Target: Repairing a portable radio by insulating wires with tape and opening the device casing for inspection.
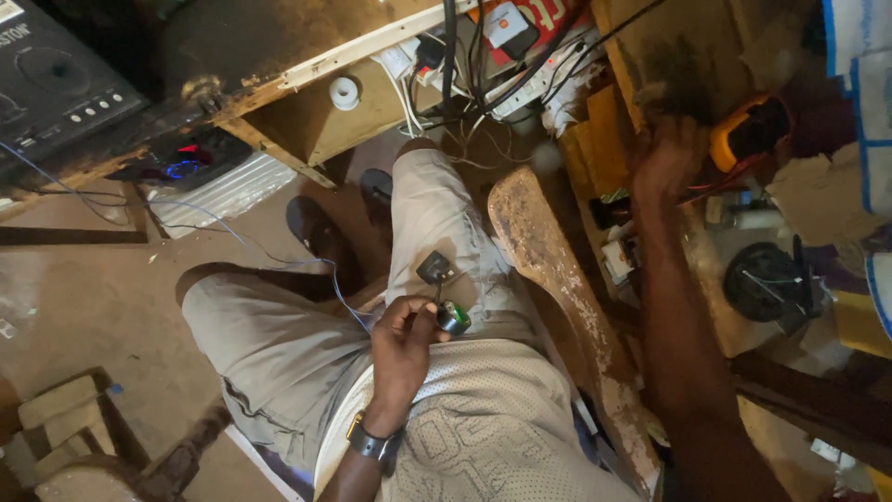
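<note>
A small green-and-silver motor (453, 317) is pinched at the fingertips of the left hand (401, 346), held over the lap just below a small black part (434, 268) lying on the right thigh, with a thin blue wire (336, 284) running off past the hand. The right hand (667, 160) is stretched out, blurred, over the cluttered bench (734, 307), near a yellow meter (748, 130); whether it grips anything cannot be told.
</note>
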